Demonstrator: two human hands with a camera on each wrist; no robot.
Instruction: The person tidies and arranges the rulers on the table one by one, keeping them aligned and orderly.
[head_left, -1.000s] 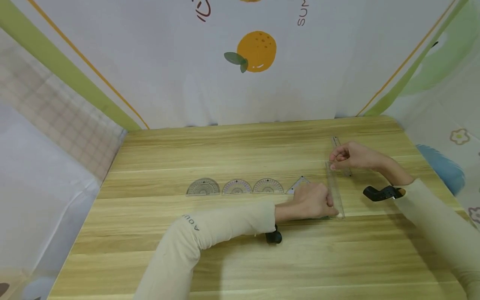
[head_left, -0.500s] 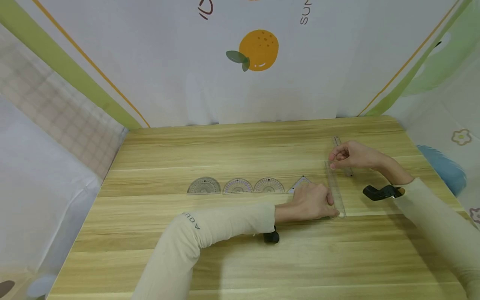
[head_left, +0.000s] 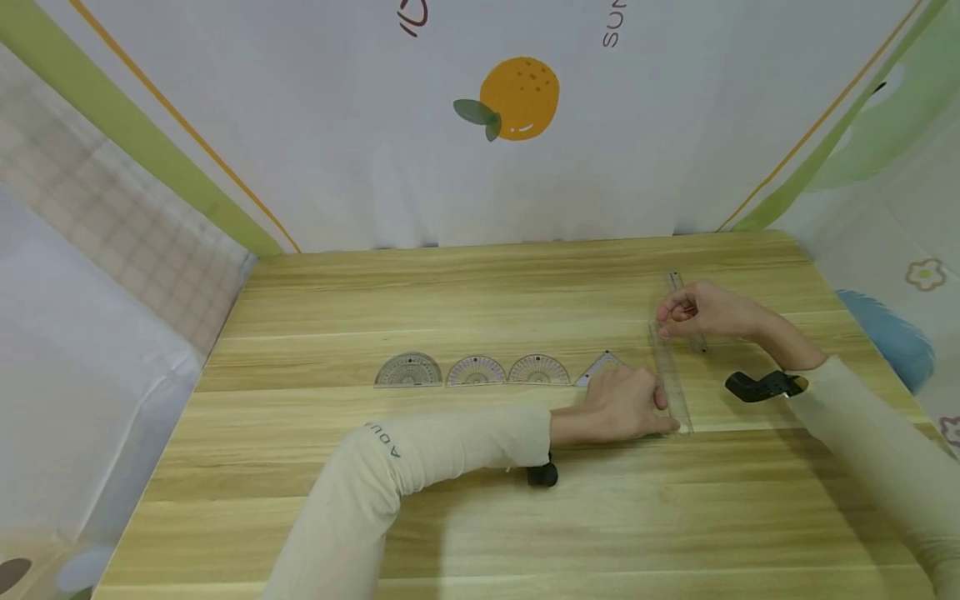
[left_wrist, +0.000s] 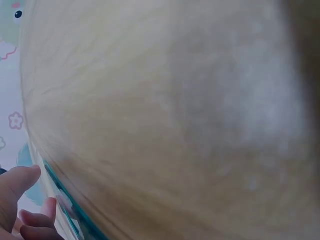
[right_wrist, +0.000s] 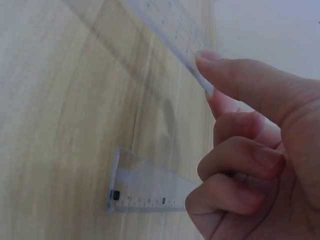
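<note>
A clear ruler (head_left: 670, 375) stretches between both hands, slanting from far to near. My right hand (head_left: 708, 310) pinches its far end between thumb and index finger; in the right wrist view this ruler (right_wrist: 172, 30) is raised off the tabletop. My left hand (head_left: 622, 402) holds the near end, its thumb stretched and fingers curled; their exact contact is hard to see. Under that hand lies a clear set square (head_left: 600, 367), mostly covered. In the left wrist view the left hand (left_wrist: 22, 200) shows beside a teal-edged clear strip (left_wrist: 70, 205).
A second clear ruler (head_left: 675, 283) lies on the wooden table (head_left: 480, 517) beyond my right hand, partly hidden by it. Left of the set square, three protractors form a row: a darker one (head_left: 408, 372), then a middle one (head_left: 476, 372) and a right one (head_left: 537, 370).
The view shifts very slightly. Both hands keep nearly the same place on the ruler, and the protractors and set square stay put.
</note>
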